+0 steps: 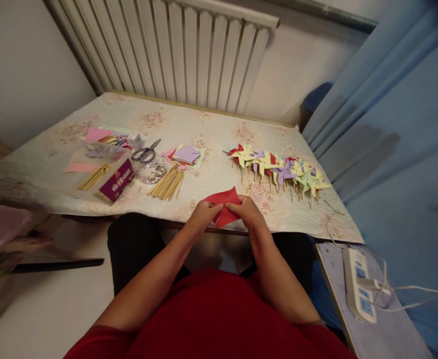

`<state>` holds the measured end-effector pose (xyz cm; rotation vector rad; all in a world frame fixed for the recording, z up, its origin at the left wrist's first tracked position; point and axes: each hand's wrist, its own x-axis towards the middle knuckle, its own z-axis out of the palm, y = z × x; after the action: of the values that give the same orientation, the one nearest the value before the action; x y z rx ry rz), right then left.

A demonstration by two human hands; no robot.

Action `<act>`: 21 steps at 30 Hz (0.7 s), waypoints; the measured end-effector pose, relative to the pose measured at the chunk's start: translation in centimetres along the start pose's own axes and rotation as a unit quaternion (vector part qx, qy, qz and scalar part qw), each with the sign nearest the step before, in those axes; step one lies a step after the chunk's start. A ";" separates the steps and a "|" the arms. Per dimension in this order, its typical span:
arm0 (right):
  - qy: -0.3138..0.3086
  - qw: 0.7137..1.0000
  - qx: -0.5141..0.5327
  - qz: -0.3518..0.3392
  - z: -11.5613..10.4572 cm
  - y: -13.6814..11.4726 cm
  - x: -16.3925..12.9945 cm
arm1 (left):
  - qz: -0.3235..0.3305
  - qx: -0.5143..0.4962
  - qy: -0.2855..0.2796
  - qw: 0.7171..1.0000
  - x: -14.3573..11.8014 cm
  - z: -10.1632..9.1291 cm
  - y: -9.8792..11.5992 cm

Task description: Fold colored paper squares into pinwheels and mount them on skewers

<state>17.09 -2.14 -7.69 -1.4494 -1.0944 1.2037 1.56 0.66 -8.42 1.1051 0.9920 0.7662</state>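
A square of red paper [226, 215] with cuts in it is held near the table's front edge. My left hand [206, 214] pinches its left side, thumb on top. On the right side my right hand [246, 209] grips it the same way, the two thumbs almost meeting at the middle. The fingers under the paper are hidden. Just beyond lie a bundle of thin wooden sticks [168, 183] and a stack of coloured paper squares [186, 155]. To the right stands a row of finished paper pinwheels [284, 172] on sticks.
Scissors [146, 151] rest over a round clear container of small metal pieces [153, 173]. A clear plastic box with a purple label [117, 185] holds sticks at the left. Pink paper [98, 134] lies behind it. A power strip [359, 284] with cables sits on a side surface at the right.
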 end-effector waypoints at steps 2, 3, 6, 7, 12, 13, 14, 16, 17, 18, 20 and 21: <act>0.000 1.000 0.008 0.001 0.1 0.1 -0.1 | -0.006 -0.037 -0.013 0.999 -0.2 0.1 0.1; 0.000 1.000 0.011 0.002 0.1 0.2 -0.1 | -0.010 -0.060 -0.021 0.998 -0.2 0.1 0.1; 0.006 1.000 0.000 -0.001 0.3 0.4 -0.1 | -0.016 -0.105 -0.030 0.994 -0.4 0.2 0.1; 0.009 1.000 -0.011 -0.009 0.3 0.4 0.0 | -0.016 -0.115 -0.029 0.993 -0.4 0.2 0.1; 0.117 0.989 -0.056 -0.068 0.3 -0.7 -0.4 | 0.003 -0.161 -0.030 0.986 -0.2 -0.1 0.0; 0.171 0.979 -0.071 -0.087 0.2 -1.0 -0.7 | 0.009 -0.167 -0.023 0.986 -0.2 -0.2 0.0; 0.230 0.963 -0.090 -0.112 0.2 -1.2 -1.1 | 0.015 -0.173 -0.013 0.985 -0.2 -0.3 0.1; 0.316 0.922 -0.137 -0.177 0.1 -1.6 -2.0 | 0.025 -0.187 0.008 0.982 -0.2 -0.4 0.2; 0.329 0.907 -0.160 -0.209 0.1 -1.7 -2.6 | 0.029 -0.197 0.016 0.980 -0.2 -0.4 0.3; 0.318 0.900 -0.182 -0.235 0.1 -1.6 -3.1 | 0.032 -0.208 0.021 0.977 -0.3 -0.3 0.4; 0.251 0.903 -0.223 -0.269 0.5 -1.3 -4.1 | 0.038 -0.230 0.029 0.972 -0.4 -0.2 0.7; 0.212 0.906 -0.237 -0.278 0.7 -0.9 -4.5 | 0.044 -0.240 0.031 0.969 -0.5 -0.1 0.8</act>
<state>15.78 -6.31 -6.09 -1.5034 -1.4092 0.2020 1.27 0.52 -7.52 0.7081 0.7563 1.0530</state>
